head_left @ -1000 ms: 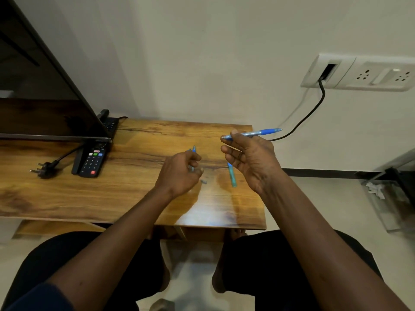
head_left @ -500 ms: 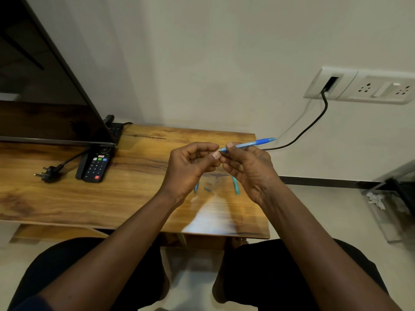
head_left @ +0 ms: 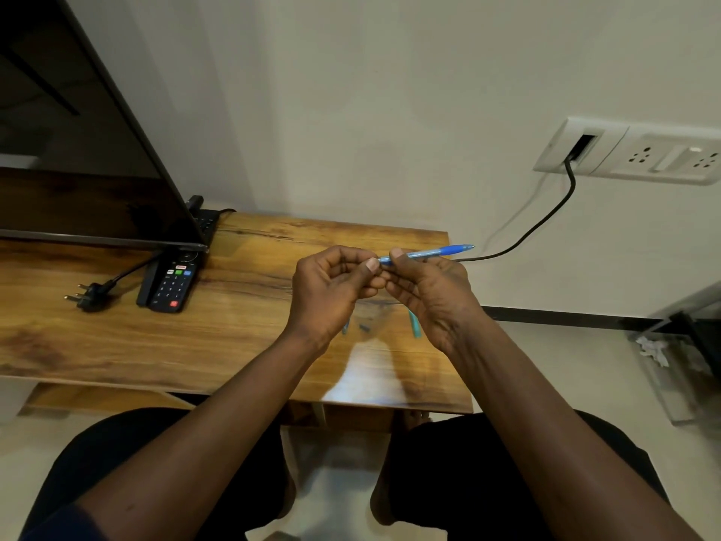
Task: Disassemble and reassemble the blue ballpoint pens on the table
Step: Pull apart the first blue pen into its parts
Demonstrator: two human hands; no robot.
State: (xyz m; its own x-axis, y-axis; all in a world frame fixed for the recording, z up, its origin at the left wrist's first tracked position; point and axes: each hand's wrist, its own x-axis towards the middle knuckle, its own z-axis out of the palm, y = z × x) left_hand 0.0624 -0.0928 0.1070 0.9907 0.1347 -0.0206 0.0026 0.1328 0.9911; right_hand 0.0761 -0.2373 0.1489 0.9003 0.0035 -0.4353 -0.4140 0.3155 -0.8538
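1. The plug [head_left: 90, 296] and remote [head_left: 171, 285] lie on the left of the table [head_left: 242, 329], in the same places as 1 s ago.
2. The left hand [head_left: 331, 290] is low and apart from the right hand 1 s ago. Now it is raised, fingers curled, with thumb and forefinger pinching the near end of the pen [head_left: 433, 252].
3. 3 loose parts lie on the table under the hands: a blue piece [head_left: 345, 326], a dark bit [head_left: 364, 328] and a teal sleeve [head_left: 414, 325]. The blue piece is not on the table 1 s ago; it is judged to be newly set down.
4. The pen is above the table, near level, its far end pointing right.
5. The right hand [head_left: 433, 294] grips the barrel between thumb and fingers, as before.
6. Judgement: with both hands on 1 pen, a twist or pull at its near end is starting. Whether this opens or closes the pen cannot be told.
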